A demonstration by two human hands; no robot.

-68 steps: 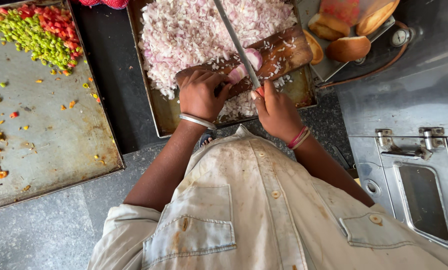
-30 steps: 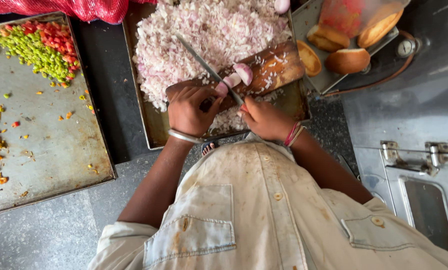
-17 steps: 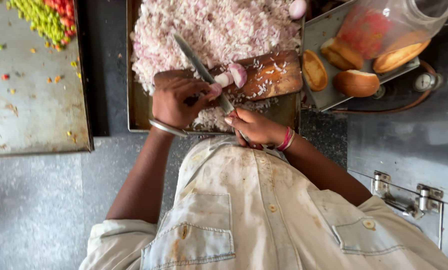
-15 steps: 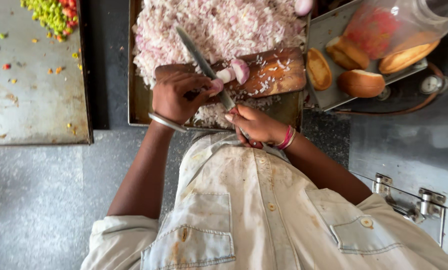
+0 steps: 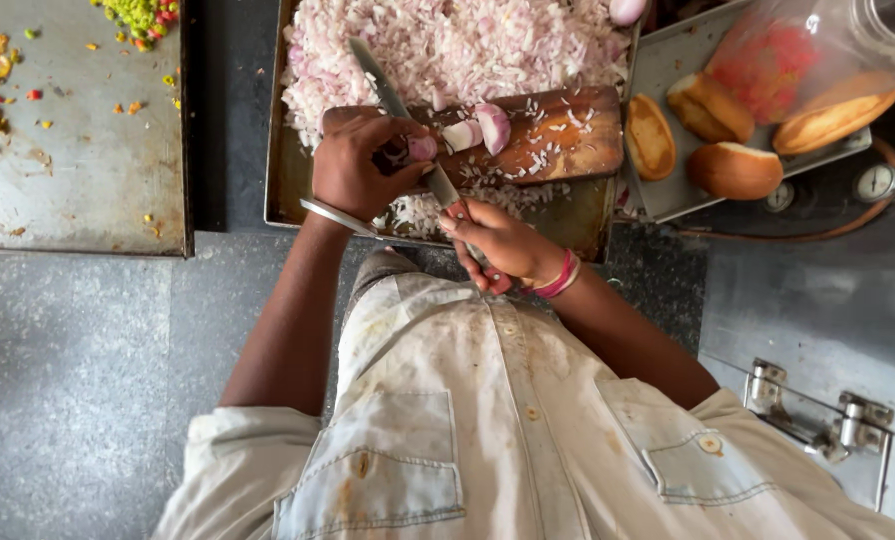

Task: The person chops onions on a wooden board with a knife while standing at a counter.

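Nearest us, our right hand [image 5: 502, 245] has its fingers clamped on the handle of the knife [image 5: 402, 120], blade angled away over the wooden board [image 5: 557, 135]. Our left hand [image 5: 357, 165] pins an onion piece [image 5: 422, 148] to the board, fingers curled on it. Beyond lies the heap of chopped onion [image 5: 447, 50] in the tray [image 5: 279, 190].
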